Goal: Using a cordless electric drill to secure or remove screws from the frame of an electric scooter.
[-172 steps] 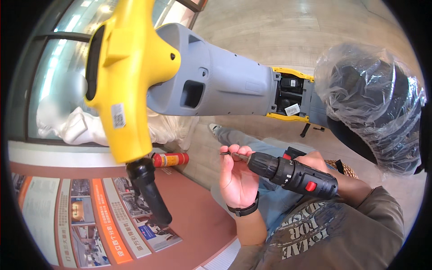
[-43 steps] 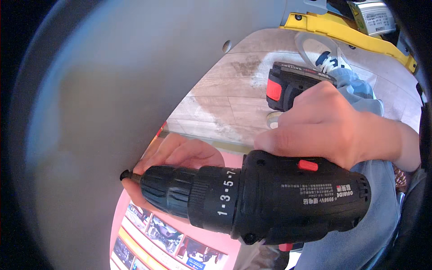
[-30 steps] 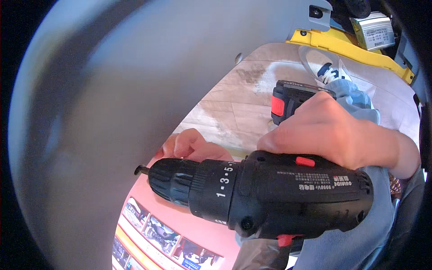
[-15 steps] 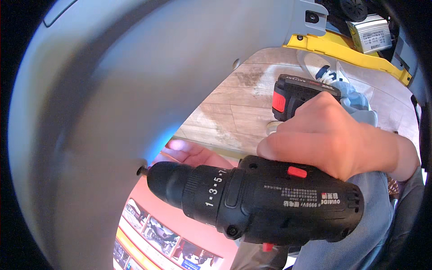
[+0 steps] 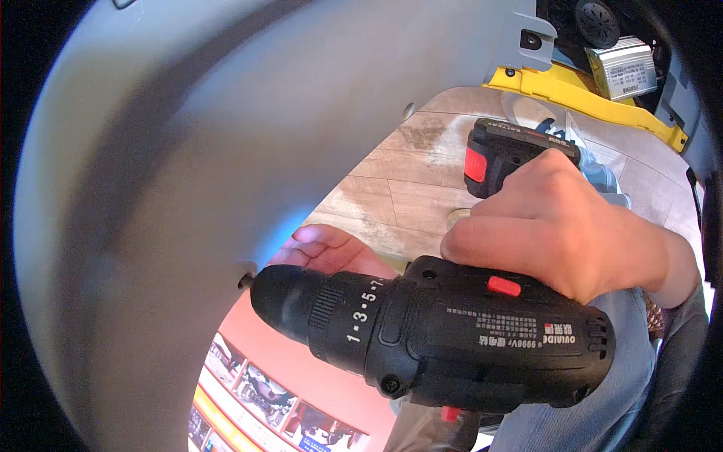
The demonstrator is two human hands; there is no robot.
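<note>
My right hand (image 5: 542, 226) is closed round the handle of a black cordless drill (image 5: 489, 339) with red buttons. The drill lies sideways in view, its chuck pointing left. Its nose meets a small screw hole (image 5: 245, 281) at the edge of a large curved grey plastic panel (image 5: 188, 151); whatever bit or screw sits there is mostly hidden. Behind the chuck, my left hand (image 5: 339, 248) has its fingers curled at the panel's edge, partly covered by the drill. The black battery pack (image 5: 520, 154) with a red latch sticks up beyond my right hand.
A yellow bracket (image 5: 587, 94) joins the panel at the upper right, near a silver metal box (image 5: 623, 68) and a round black part (image 5: 597, 22). Wood-look floor (image 5: 384, 181) shows below. A pink sheet with pictures (image 5: 301, 377) lies at lower left of the drill.
The gap between the chuck and the hole has narrowed. The whole view has shifted slightly, with the panel, drill and right hand a little further right. Both hands keep their places.
</note>
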